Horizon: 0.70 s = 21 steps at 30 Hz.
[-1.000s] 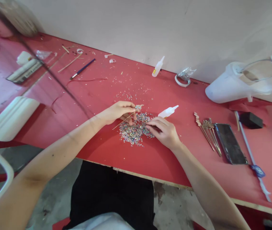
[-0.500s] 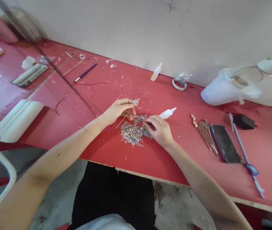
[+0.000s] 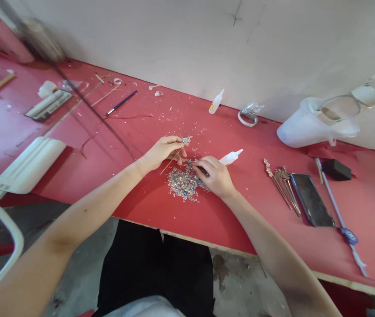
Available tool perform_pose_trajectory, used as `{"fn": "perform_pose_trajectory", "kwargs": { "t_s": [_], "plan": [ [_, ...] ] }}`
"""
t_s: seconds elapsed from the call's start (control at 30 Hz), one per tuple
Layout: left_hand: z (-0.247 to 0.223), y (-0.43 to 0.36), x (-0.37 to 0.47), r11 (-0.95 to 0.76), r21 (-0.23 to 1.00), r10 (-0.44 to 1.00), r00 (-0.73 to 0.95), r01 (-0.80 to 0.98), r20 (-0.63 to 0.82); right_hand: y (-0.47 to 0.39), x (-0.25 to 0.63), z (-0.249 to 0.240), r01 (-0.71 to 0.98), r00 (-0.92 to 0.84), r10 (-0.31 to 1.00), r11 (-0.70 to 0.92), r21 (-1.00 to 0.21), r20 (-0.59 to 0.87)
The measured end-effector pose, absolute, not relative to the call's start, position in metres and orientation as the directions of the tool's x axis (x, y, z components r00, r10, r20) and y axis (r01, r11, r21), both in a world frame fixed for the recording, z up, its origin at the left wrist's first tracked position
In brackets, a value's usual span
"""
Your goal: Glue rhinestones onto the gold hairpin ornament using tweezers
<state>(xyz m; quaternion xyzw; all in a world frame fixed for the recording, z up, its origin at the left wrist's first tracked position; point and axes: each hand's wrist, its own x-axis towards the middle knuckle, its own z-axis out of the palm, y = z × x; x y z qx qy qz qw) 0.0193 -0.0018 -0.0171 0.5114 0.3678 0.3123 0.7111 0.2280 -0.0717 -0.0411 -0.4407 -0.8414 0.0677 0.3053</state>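
My left hand (image 3: 165, 152) is closed around a thin stick with a glittering ornament (image 3: 186, 141) at its top, which looks like a decorated hairpin. The stick's lower end slants down to the left, beneath the fingers. Beside it my right hand (image 3: 216, 176) is pinched at its fingertips; whatever it holds is too small and hidden to name. Both hands hover over a heap of tiny shiny multicoloured chips (image 3: 184, 182) on the red table (image 3: 134, 202). Just beyond the right hand lies a white glue bottle (image 3: 231, 157), partly covered by it.
Another small bottle (image 3: 216, 101) stands near the wall, beside a roll of tape (image 3: 248, 116). To the right are finished-looking hairpins (image 3: 284, 185), a phone (image 3: 311, 198), a black block (image 3: 336, 170) and a white jug (image 3: 306, 125). A brush (image 3: 121, 104) and white device (image 3: 29, 165) lie left.
My right hand has moved slightly left, closer to the left hand's fingers. The left hand keeps its hold on the ornament. The view has shifted a little.
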Motion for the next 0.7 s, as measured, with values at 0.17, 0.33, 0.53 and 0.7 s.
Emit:
{"fn": "perform_pose_trajectory", "kwargs": {
  "t_s": [0.17,0.33,0.53,0.7],
  "plan": [
    [-0.019,-0.001,0.019,0.311,0.947,0.803,0.556,-0.085,-0.214,-0.072,0.229,-0.039,0.685,-0.412,0.781,0.605,-0.405,0.47],
    [-0.016,-0.005,0.02,0.326,0.943,0.784,0.578,-0.069,-0.228,-0.072,0.229,-0.04,0.691,-0.443,0.787,0.605,-0.395,0.429],
    [-0.01,-0.007,0.02,0.32,0.947,0.779,0.571,-0.005,-0.26,-0.072,0.229,-0.038,0.699,-0.434,0.794,0.594,-0.397,0.425],
    [-0.008,-0.005,0.019,0.311,0.95,0.789,0.56,-0.013,-0.25,-0.072,0.231,-0.038,0.698,-0.433,0.797,0.593,-0.402,0.422]
  ]
}}
